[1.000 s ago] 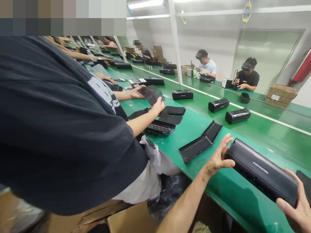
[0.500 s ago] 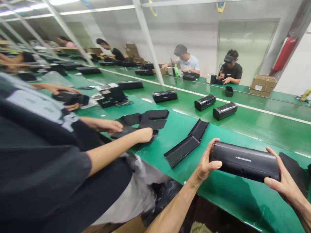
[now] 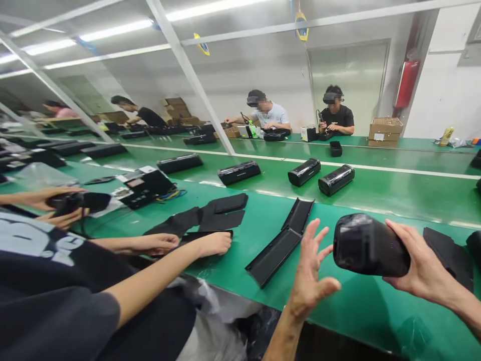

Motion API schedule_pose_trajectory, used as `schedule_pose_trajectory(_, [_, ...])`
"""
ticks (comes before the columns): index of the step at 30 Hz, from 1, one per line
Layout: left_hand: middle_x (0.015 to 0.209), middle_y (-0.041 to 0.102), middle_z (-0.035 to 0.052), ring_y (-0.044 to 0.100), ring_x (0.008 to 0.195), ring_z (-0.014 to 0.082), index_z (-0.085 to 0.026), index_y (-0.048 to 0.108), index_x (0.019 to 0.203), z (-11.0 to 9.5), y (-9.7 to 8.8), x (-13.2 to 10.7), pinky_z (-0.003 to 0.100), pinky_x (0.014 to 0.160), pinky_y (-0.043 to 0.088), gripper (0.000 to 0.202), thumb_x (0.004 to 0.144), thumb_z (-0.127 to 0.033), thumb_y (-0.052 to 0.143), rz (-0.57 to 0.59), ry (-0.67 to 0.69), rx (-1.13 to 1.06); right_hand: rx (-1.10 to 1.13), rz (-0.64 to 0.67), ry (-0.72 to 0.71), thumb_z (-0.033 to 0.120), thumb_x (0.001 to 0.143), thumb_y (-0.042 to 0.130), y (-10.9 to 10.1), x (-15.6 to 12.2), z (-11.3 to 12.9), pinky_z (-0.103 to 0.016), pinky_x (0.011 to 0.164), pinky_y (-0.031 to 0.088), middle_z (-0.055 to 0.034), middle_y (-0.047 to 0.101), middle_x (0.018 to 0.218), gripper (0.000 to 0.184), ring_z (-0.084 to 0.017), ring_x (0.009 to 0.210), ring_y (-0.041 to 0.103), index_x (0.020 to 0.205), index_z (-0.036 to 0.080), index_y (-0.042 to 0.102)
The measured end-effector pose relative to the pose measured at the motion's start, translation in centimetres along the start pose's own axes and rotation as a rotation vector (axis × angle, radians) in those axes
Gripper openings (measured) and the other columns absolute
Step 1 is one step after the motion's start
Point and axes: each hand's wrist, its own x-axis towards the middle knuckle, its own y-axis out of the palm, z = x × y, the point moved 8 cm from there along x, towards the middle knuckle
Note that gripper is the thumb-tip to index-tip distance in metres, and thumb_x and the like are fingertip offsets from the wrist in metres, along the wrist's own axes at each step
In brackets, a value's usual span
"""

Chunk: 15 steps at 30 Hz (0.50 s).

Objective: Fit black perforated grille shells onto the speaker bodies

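My right hand [image 3: 421,258] grips a glossy black oblong housing [image 3: 370,245], which looks like a portable speaker, by its right end and holds it above the green bench. One end of the housing is turned toward the left. Just beside that end, my left hand [image 3: 310,276] is open, fingers spread, holding nothing. Left of my left hand, two long black panels [image 3: 272,255] lie on the bench, touching end to end at an angle. Partly behind my right hand rest flat black sheets [image 3: 449,253].
At left, a co-worker's hands [image 3: 214,244] work on a black part near a pile of black sheets [image 3: 223,210]. Several similar housings [image 3: 336,179] stand on the green belt [image 3: 394,185] beyond. Other people sit across it, near a cardboard box [image 3: 385,131].
My left hand has let go of the housing and opened. My right hand has turned the housing so that its end shows instead of its long labelled side. The view has shifted right.
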Motion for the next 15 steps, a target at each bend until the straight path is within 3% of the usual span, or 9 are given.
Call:
schedule_pose_trajectory(3, [0.167,0.042,0.0118,0.039,0.153,0.0441,-0.036,0.049,0.158,-1.2,0.8,-0.1,0.056,0.125,0.034,0.104,0.067,-0.049,0.096,0.101,0.017,0.282,-0.500,0.063,-0.216,0.012,0.074,0.071,0.2,0.5,2.5,-0.070,0.109,0.040,-0.0168,0.062,0.143,0.090,-0.045,0.129,0.054,0.160,0.028,0.050])
schedule_pose_trajectory(6, [0.152,0.054,0.0130,0.055,0.133,0.0393,-0.029,0.058,0.150,-0.2,1.0,-0.2,0.052,0.117,0.043,0.084,0.073,-0.049,0.087,0.062,0.022,0.324,-0.638,0.151,-0.281,0.013,0.073,0.075,1.1,0.3,2.7,-0.071,0.107,0.041,-0.0175,0.062,0.142,0.097,-0.045,0.126,0.056,0.163,0.028,0.043])
schedule_pose_trajectory(9, [0.130,0.064,0.0109,0.063,0.110,0.0314,-0.025,0.058,0.145,1.3,0.2,-0.6,0.043,0.099,0.052,0.081,0.073,-0.054,0.084,0.038,-0.006,0.258,-0.477,0.123,-0.176,0.036,0.076,0.087,-0.5,-0.6,0.9,-0.071,0.119,0.033,-0.0156,0.048,0.162,0.107,-0.047,0.146,0.045,0.168,0.034,0.032])
schedule_pose_trajectory(11, [0.118,0.067,0.0079,0.064,0.100,0.0274,-0.024,0.057,0.143,2.0,-0.5,-0.9,0.038,0.090,0.054,0.080,0.075,-0.058,0.082,0.053,-0.023,0.201,-0.239,0.117,-0.009,0.057,0.082,0.083,-1.6,-1.5,-1.4,-0.062,0.119,0.040,-0.0156,0.036,0.172,0.109,-0.044,0.153,0.040,0.170,0.034,0.024])
schedule_pose_trajectory(13, [0.116,0.068,0.0069,0.065,0.099,0.0268,-0.025,0.056,0.142,2.5,-0.9,-1.0,0.037,0.089,0.053,0.079,0.077,-0.061,0.080,0.062,-0.033,0.152,0.019,0.143,0.147,0.068,0.086,0.074,-1.6,-2.7,-3.5,-0.054,0.115,0.048,-0.0179,0.036,0.172,0.106,-0.041,0.152,0.046,0.170,0.031,0.022])
schedule_pose_trajectory(15, [0.122,0.068,0.0088,0.065,0.106,0.0299,-0.025,0.053,0.147,3.0,-0.9,-1.1,0.039,0.094,0.053,0.088,0.075,-0.066,0.082,0.092,-0.056,0.107,0.169,0.121,0.217,0.073,0.086,0.072,-1.4,-3.4,-4.4,-0.053,0.115,0.047,-0.0185,0.043,0.168,0.102,-0.040,0.148,0.050,0.167,0.031,0.028])
